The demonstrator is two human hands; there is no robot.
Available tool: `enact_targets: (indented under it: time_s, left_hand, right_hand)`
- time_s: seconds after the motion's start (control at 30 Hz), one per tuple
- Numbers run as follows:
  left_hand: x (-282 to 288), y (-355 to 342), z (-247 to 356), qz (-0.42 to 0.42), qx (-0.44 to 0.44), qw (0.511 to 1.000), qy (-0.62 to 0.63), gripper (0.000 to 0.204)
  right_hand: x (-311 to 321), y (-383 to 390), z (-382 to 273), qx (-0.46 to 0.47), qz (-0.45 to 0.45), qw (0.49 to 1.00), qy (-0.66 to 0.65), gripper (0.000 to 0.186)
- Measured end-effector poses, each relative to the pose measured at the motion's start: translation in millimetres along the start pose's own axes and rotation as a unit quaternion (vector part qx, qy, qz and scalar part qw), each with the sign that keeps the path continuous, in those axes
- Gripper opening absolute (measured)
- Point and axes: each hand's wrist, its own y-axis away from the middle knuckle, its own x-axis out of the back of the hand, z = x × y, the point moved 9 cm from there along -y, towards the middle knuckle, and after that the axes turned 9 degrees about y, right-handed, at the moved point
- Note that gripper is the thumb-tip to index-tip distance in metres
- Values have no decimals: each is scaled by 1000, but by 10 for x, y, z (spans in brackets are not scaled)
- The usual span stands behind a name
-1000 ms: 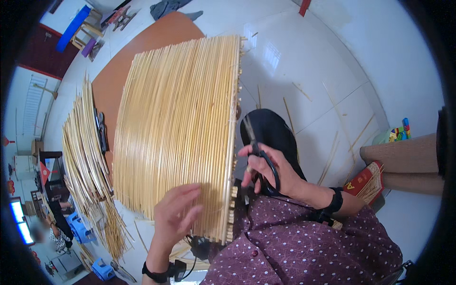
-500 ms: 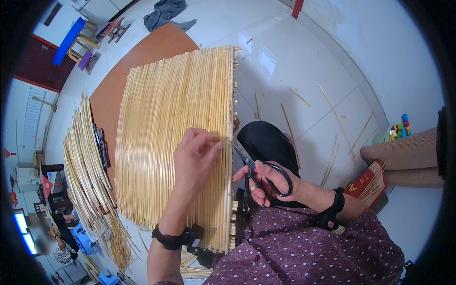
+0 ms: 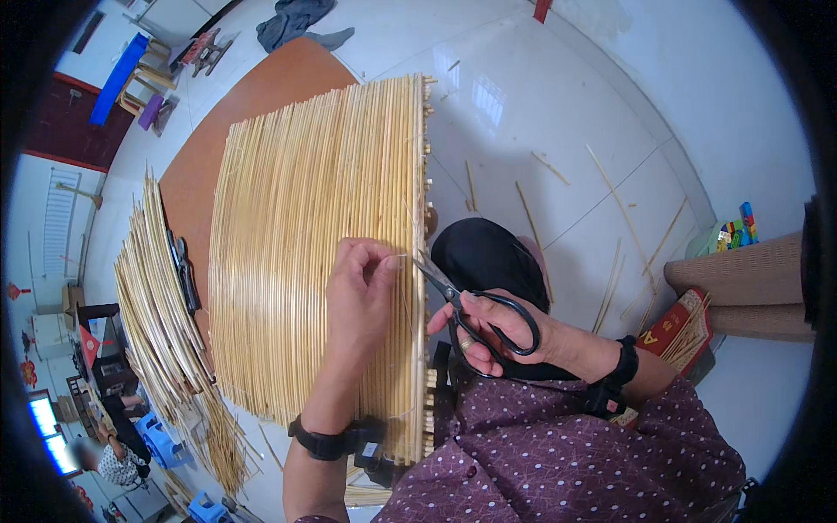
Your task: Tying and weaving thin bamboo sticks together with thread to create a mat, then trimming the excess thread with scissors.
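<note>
A mat of pale straw stalks [image 3: 296, 192] lies over the orange-brown table [image 3: 218, 105], its right edge beside my black-clad knee [image 3: 479, 253]. My left hand [image 3: 359, 292] rests near that edge, thumb and forefinger closed on a thin pale thread [image 3: 400, 257]. My right hand [image 3: 514, 336] holds black-handled scissors [image 3: 443, 283], their blades pointing up-left at the thread by the mat's edge. Whether the blades touch it, I cannot tell. A bundle of loose stalks [image 3: 157, 288] lies left of the mat, with a dark tool [image 3: 185, 275] between them.
Loose sticks [image 3: 628, 205] are scattered on the tiled floor. At right are a red carton of sticks [image 3: 663, 327], rolled brown mats [image 3: 732, 275] and coloured blocks [image 3: 748, 222]. A person [image 3: 118, 458] is at lower left near blue stools [image 3: 157, 436]. Chairs and dark cloth lie beyond the table.
My left hand has risen to the mat's right edge and closed on the thread. The scissors have tilted leftward, their tips now beside that hand.
</note>
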Motion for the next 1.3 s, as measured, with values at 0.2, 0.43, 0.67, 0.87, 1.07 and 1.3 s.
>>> enact_targets:
  time_s: [0.2, 0.43, 0.67, 0.87, 1.07, 1.3]
  left_hand:
    - [24, 6, -22, -14, 8, 1000, 15, 4]
    - [0, 31, -48, -8, 2, 999, 52, 5]
    - [51, 52, -119, 17, 70, 987, 140, 4]
    - [-524, 738, 835, -464, -21, 833, 301, 23]
    - [-65, 538, 411, -172, 40, 983, -50, 5]
    - [58, 499, 241, -45, 39, 976, -207, 10]
  right_hand:
    - [-99, 19, 23, -36, -64, 996, -52, 68]
    - [-134, -73, 57, -59, -74, 992, -85, 72]
    - [-76, -81, 102, -21, -75, 993, -92, 72]
    - [372, 280, -204, 182, 74, 974, -111, 87]
    - [208, 365, -65, 144, 9, 988, -51, 90]
    - [-131, 285, 69, 46, -60, 993, 92, 69]
